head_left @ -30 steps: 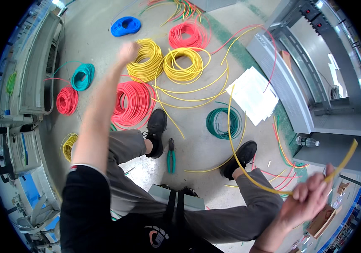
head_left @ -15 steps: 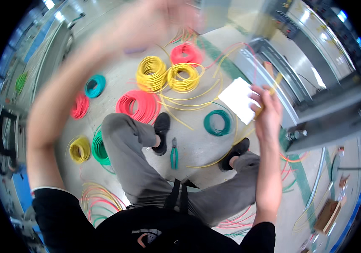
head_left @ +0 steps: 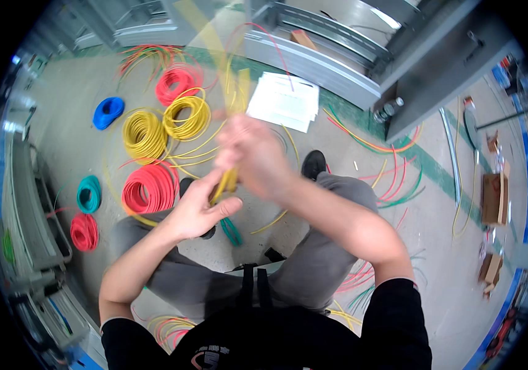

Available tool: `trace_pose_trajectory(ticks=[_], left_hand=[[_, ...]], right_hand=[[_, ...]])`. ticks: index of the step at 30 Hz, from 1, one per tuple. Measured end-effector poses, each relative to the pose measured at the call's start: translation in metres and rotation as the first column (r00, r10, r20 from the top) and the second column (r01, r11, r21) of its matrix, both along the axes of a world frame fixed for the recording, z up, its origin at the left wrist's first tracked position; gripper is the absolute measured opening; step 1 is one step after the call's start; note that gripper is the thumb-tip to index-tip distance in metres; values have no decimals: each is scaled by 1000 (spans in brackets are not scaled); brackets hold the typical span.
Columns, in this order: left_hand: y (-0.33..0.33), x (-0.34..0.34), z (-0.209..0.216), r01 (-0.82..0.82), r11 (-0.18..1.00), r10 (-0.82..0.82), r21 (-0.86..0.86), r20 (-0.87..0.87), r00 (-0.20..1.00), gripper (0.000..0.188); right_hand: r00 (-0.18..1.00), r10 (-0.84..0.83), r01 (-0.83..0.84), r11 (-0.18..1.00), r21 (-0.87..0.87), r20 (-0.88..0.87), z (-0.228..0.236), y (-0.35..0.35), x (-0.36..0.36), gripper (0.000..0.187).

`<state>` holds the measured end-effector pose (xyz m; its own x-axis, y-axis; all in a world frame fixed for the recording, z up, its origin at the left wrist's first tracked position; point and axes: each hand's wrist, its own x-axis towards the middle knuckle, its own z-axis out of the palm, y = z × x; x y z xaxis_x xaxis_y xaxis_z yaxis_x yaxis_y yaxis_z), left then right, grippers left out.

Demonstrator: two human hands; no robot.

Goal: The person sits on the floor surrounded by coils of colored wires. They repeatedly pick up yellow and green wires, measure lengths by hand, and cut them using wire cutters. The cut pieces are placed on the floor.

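Grey floor [head_left: 446, 277] with green stripe [head_left: 342, 108]

see right hand [head_left: 253, 147] and yellow wire [head_left: 243, 84] blurred near twelve o'clock, green pliers [head_left: 231, 232] partly hidden near seven.

Right of the white paper sheets [head_left: 284, 102] are a clear plastic bottle [head_left: 388, 110] and, farther off, a brown cardboard box [head_left: 494, 200].

Two hands [head_left: 197, 208] [head_left: 253, 147], three red coils [head_left: 164, 89] [head_left: 162, 188] [head_left: 91, 229], two yellow coils [head_left: 153, 146] [head_left: 184, 131], one blue coil [head_left: 111, 120], one teal coil [head_left: 95, 192], one bottle [head_left: 389, 110], one pair of pliers [head_left: 232, 233] and two shoes [head_left: 314, 164] [head_left: 185, 185] show.
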<state>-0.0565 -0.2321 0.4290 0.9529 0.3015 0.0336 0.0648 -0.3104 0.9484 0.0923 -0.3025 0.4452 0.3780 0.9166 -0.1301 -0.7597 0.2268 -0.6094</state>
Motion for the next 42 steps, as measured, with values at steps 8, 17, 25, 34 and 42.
trace_pose_trajectory(ticks=[8,17,25,34,42], left_hand=[[36,9,9,-308,854,325,-418,-32,945,28],[80,48,1,-646,642,613,-413,-230,756,32],[97,96,-19,-732,626,685,-270,-257,681,27],[111,106,-23,-744,600,668,-293,-328,668,28],[108,103,-26,-780,594,713,-195,-322,623,26]], right_hand=[[411,385,-121,922,-369,827,-36,3,133,36],[917,62,327,446,-833,393,-385,-42,322,32],[718,256,659,49,-751,647,-471,40,344,54],[936,-333,151,663,-733,-109,-409,56,427,9],[959,-170,-7,783,-621,-226,-378,44,512,12]])
